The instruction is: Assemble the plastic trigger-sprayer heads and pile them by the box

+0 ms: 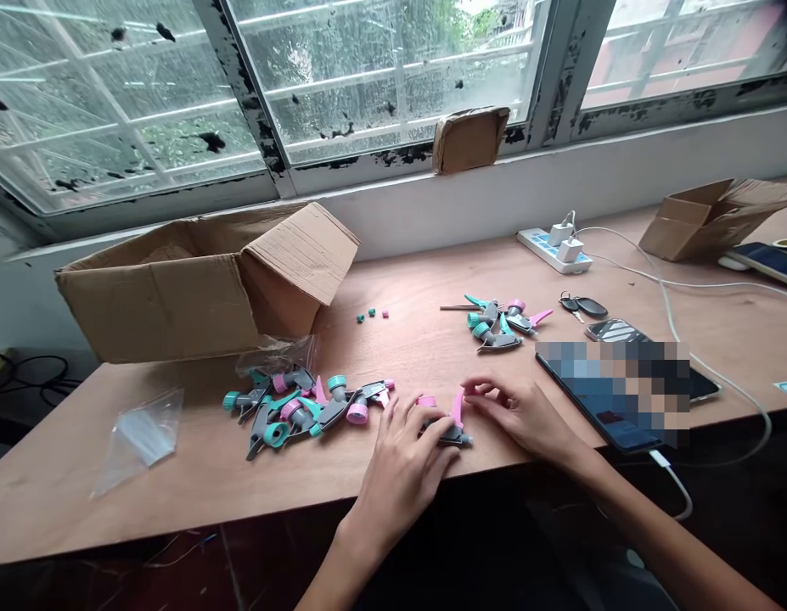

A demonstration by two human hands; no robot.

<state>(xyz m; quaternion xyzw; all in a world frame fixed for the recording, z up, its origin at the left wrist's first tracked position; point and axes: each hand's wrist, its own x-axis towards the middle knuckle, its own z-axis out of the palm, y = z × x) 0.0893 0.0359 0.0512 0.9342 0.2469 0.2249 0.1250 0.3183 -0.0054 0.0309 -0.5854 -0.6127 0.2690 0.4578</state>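
My left hand (409, 450) is closed over a grey spray trigger head with a pink lever (458, 409), holding it down near the table's front edge. Part of that head is hidden by my fingers. My right hand (520, 414) has its fingers bent into a pinch beside the tip of the pink lever; what lies between the fingertips, if anything, is too small to make out. Left of my left hand lies a pile of grey spray trigger heads (333, 413) with teal and pink parts. A smaller group of trigger heads (498, 339) rests beyond my right hand.
An open cardboard box (157, 310) stands at the back left, with a clear plastic bag (142, 437) in front. Small teal and pink caps (372, 313) lie mid-table. Phones (597, 399), keys (570, 304), a power strip (554, 252) and cables occupy the right.
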